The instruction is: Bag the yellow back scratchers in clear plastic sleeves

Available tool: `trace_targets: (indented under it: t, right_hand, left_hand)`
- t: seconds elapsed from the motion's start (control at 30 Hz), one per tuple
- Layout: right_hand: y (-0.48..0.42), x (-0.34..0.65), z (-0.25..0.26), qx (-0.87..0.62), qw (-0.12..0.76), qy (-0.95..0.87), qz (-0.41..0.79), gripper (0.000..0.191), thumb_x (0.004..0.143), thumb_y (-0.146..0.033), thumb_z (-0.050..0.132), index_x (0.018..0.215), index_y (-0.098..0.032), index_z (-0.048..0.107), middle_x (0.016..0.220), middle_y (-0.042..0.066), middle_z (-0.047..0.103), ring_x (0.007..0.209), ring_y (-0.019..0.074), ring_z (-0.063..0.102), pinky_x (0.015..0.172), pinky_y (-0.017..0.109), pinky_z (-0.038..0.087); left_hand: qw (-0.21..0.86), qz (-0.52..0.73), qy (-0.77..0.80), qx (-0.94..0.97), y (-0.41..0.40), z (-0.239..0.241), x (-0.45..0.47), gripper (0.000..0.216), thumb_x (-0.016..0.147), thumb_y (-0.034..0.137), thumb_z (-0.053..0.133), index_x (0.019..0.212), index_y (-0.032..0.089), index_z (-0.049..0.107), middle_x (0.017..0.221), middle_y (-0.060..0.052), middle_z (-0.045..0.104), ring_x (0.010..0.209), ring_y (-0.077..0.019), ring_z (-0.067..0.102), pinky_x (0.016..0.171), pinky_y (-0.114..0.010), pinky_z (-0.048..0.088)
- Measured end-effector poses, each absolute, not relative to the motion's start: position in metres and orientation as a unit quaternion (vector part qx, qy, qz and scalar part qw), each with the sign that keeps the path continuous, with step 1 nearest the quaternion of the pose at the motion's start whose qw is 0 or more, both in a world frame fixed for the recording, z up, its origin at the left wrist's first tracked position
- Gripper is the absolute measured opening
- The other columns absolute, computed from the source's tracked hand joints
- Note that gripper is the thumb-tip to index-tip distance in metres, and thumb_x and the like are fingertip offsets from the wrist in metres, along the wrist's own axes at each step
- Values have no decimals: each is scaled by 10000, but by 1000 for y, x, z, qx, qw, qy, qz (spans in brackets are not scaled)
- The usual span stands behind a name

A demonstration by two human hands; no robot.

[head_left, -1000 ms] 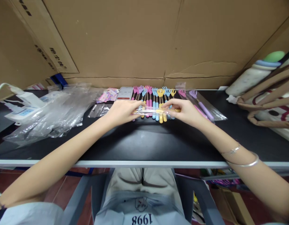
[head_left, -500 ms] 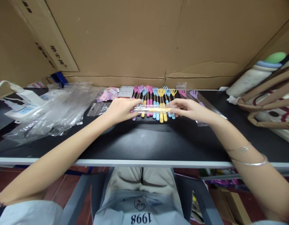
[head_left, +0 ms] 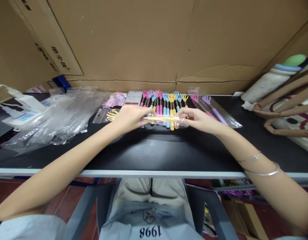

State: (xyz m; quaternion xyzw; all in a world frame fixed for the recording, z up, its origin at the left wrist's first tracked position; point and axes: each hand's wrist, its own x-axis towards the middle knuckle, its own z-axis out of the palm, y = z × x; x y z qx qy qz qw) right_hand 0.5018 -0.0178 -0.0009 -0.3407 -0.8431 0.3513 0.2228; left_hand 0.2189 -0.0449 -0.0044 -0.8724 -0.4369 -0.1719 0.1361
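Brown cardboard walls (head_left: pixel 134 43) back a black tabletop (head_left: pixel 154 153), w/ a phone (head_left: pixel 133 97) lying nr the rear edge; just in front of the phone, the worker's L hand (head_left: pixel 130 118) has thumb & fingers closed on a yellow scratcher (head_left: pixel 165 118), which lies crosswise in a clear sleeve (head_left: pixel 185 124); its claw-shaped head shows out past the L hand, front-L of the phone, & its handle runs to front-R of the phone; there the R hand (head_left: pixel 198 120) pinches the sleeve's end btwn thumb & fingers, exact contact partly hidden; directly R of the phone & behind the held piece, a row of scratchers (head_left: pixel 166 110) in pink, purple, blue & yellow lies side by side, heads toward the cardboard; farther R of the phone, beyond the R hand, rest two bagged scratchers (head_left: pixel 218 116), one pink, one purple; just L of the phone, pink printed cards (head_left: pixel 116 100); farther L, a heap of clear bags (head_left: pixel 61 116) by a white power strip (head_left: pixel 26 115) w/ plugs in; far R of the phone, a pale bottle (head_left: pixel 268 81) w/ green top leans by a brown-strapped bag (head_left: pixel 293 116); phone's digits too small to read for sure
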Motion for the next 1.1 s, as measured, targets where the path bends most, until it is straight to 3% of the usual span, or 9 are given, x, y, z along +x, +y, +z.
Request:
trace_targets:
  t: [0.33, 0.6, 0.77, 0.93, 1.1]
  right_hand:
    - [-19, 496, -6, -300, 247, -796, 465, 287, 854, -442, 625, 942, -187, 524, 827, 50, 722, 703, 136, 627, 631, 265, 451]
    - [-24, 492, -7, -303, 271, -773, 486, 427, 907, -451, 553, 1269, -229, 512, 851, 23, 679, 712, 136, 586, 679, 280, 467]
    - [-29, 487, -5, -312, 324, -725, 522, 292, 894, -450, 572, 1073, -225, 626, 770, -1, 616, 675, 126, 583, 636, 266, 461]
    - [-24, 488, -5, -313, 384, -670, 553, 207, 850, -425, 631, 928, -234, 624, 754, -13, 590, 680, 121, 571, 599, 246, 484]
    - [-19, 495, -2, -312, 427, -653, 542, 149, 845, -374, 641, 903, -238, 631, 795, -14, 589, 768, 123, 585, 677, 246, 515]
  left_hand:
    - [139, -190, -444, -865, -44, -6, 217, 277, 851, 456, 604, 1062, 289, 668, 796, 13, 714, 687, -155, 639, 548, -232, 288]
    - [117, -182, -470, -856, -48, 0, 222, 368, 856, 506, 562, 1145, 283, 615, 804, 4, 700, 705, -172, 634, 570, -231, 299]
    - [88, -169, -473, -860, -53, 3, 226, 539, 820, 646, 520, 1178, 248, 589, 894, -36, 694, 811, -215, 644, 617, -247, 347]
    - [-44, -172, -470, -864, -52, 12, 220, 552, 869, 668, 402, 1189, 243, 547, 880, -6, 695, 779, -189, 632, 642, -250, 374]
    - [-273, -122, -420, -857, -41, 19, 201, 425, 916, 536, 388, 1103, 206, 579, 861, -11, 692, 721, -141, 606, 664, -237, 443]
